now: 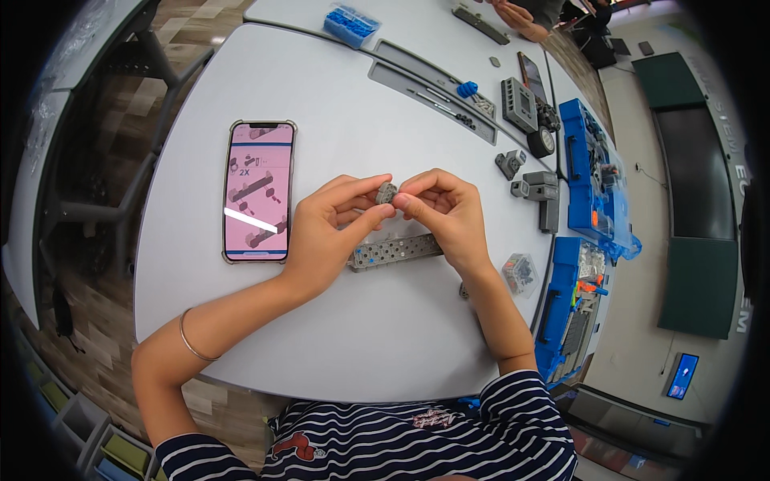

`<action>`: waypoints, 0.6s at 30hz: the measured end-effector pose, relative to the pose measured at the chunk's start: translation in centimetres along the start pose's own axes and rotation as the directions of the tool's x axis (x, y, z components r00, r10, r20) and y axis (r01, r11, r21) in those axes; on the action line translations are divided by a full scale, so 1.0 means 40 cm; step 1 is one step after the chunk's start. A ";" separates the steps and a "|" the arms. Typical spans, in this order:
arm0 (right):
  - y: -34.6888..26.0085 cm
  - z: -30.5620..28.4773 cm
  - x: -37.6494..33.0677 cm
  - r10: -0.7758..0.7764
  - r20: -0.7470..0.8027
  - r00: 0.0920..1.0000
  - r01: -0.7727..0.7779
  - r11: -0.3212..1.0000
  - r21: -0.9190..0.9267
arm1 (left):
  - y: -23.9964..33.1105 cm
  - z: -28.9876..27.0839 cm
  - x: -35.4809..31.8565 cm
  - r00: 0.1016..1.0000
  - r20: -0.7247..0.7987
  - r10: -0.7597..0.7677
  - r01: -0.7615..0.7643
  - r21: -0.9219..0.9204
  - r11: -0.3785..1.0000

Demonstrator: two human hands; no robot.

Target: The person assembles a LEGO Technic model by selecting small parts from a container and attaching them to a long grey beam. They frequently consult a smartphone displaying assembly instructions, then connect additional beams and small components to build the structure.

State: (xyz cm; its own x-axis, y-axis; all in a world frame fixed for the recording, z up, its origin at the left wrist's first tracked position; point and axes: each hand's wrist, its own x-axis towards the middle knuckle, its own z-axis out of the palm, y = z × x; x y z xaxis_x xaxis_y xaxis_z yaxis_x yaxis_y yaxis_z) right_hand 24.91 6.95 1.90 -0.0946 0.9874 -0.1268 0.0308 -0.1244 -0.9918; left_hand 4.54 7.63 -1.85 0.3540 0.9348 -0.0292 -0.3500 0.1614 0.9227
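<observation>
A small grey plastic building piece (386,192) is pinched between the fingertips of my left hand (330,220). From the other side, the thumb and fingers of my right hand (443,210) close on the same piece. Just below both hands, a long grey perforated beam (395,252) with several blue pegs in it lies on the table, its right end partly behind my right hand. To the left, a phone (258,192) lies face up, showing a pink assembly diagram of grey parts.
A blue parts box (351,26) sits at the far edge. Grey modules (539,192) and a clear small-parts container (520,273) lie to the right. Blue storage cases (581,176) line the right side. Tray grooves (433,92) hold rods; another person's hands (520,20) are at the top.
</observation>
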 end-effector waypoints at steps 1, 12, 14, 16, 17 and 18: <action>-0.002 -0.003 0.002 0.015 0.003 1.000 -0.015 1.000 -0.011 | -0.002 -0.001 0.001 1.000 0.004 0.000 0.000 0.000 1.000; 0.009 -0.012 0.026 0.099 0.055 0.994 -0.097 0.994 -0.052 | -0.028 -0.008 -0.003 0.999 0.042 0.019 -0.025 0.140 0.990; 0.010 -0.010 0.026 0.091 0.059 0.994 -0.088 0.995 -0.048 | -0.024 -0.005 -0.002 0.999 0.029 0.021 -0.024 0.116 0.993; 0.007 -0.012 0.028 0.090 0.071 0.993 -0.089 0.996 -0.022 | -0.018 -0.001 0.001 1.000 0.020 0.009 -0.011 0.083 0.997; 0.003 -0.015 0.028 0.088 0.085 0.993 -0.089 0.996 0.007 | -0.014 0.000 0.005 1.000 0.019 -0.006 0.005 0.062 0.998; 0.000 -0.019 0.030 0.086 0.095 0.992 -0.089 0.995 0.033 | -0.011 0.002 0.008 1.000 0.018 -0.022 0.021 0.042 0.999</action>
State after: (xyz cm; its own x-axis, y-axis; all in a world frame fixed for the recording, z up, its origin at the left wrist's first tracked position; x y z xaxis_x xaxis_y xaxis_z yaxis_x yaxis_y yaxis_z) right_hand 25.53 8.20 1.78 -0.1854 0.9593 -0.2128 0.0059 -0.2155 -0.9765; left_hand 4.87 7.82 -2.22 0.3769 0.9253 -0.0427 -0.3061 0.1680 0.9371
